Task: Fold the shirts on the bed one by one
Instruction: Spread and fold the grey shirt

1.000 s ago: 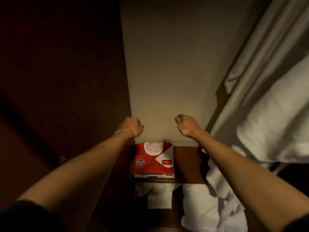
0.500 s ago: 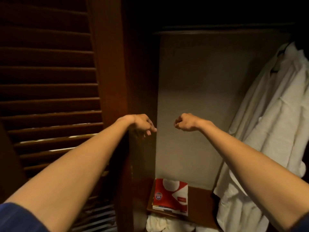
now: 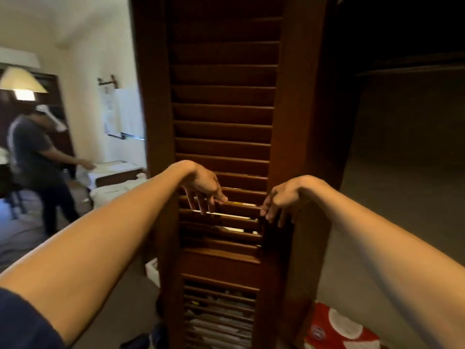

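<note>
red-and-white shirt [image 3: 337, 331], brown louvred door [image 3: 224, 109]

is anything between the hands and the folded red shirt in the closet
Yes. The louvered closet door stands right in front of both hands; the folded red shirt lies low to its right, inside the closet.

The folded red and white shirt [image 3: 337, 331] at the near right is cut off by the bottom edge and partly hidden behind the right forearm [image 3: 392, 253]. Far left, a person in a dark top [image 3: 35, 157] is blurred. The papers on the cream wall [image 3: 120, 114] are too small to read. The dark closet interior [image 3: 407, 122] on the right is perhaps too dim to make out. Pale items behind the lower slats of the brown louvred wooden door [image 3: 221, 109] cannot be identified.
</note>
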`<move>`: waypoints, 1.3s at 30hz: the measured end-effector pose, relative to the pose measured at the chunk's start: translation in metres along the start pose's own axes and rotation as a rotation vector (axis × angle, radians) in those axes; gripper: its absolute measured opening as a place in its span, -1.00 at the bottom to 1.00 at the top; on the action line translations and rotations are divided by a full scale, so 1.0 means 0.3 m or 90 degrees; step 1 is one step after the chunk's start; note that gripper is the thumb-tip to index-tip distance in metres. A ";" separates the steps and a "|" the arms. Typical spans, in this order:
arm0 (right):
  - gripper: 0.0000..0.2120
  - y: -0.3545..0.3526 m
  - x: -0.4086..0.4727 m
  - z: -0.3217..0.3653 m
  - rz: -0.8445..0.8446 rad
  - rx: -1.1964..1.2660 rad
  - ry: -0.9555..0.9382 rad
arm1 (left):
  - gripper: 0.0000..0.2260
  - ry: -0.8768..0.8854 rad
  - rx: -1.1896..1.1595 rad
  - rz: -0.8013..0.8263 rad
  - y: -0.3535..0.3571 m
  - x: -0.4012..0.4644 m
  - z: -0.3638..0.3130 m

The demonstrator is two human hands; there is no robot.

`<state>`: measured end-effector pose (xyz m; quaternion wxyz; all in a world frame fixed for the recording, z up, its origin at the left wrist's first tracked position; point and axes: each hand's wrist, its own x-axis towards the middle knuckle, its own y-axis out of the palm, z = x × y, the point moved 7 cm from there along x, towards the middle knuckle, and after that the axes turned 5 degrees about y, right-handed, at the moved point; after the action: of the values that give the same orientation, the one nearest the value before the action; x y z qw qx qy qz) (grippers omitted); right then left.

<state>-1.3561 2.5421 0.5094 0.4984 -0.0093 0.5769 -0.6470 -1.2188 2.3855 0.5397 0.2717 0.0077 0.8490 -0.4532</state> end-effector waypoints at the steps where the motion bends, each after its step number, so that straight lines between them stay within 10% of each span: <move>1: -0.73 0.028 0.038 0.102 0.029 -0.006 -0.035 | -0.72 -0.028 -0.011 -0.019 -0.021 -0.036 0.099; 17: -0.70 0.330 0.552 1.573 0.019 -0.090 -0.369 | -0.65 -0.405 -0.152 -0.199 -0.372 -0.592 1.492; 39: -0.76 0.075 1.565 3.139 -0.121 -0.116 -0.622 | -0.64 -0.438 0.062 -0.512 -1.301 -0.592 2.813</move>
<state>-1.0251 1.5436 0.5427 0.6463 -0.4069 0.3269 -0.5566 -0.7852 1.5441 0.5488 0.3385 -0.4552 0.6243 -0.5371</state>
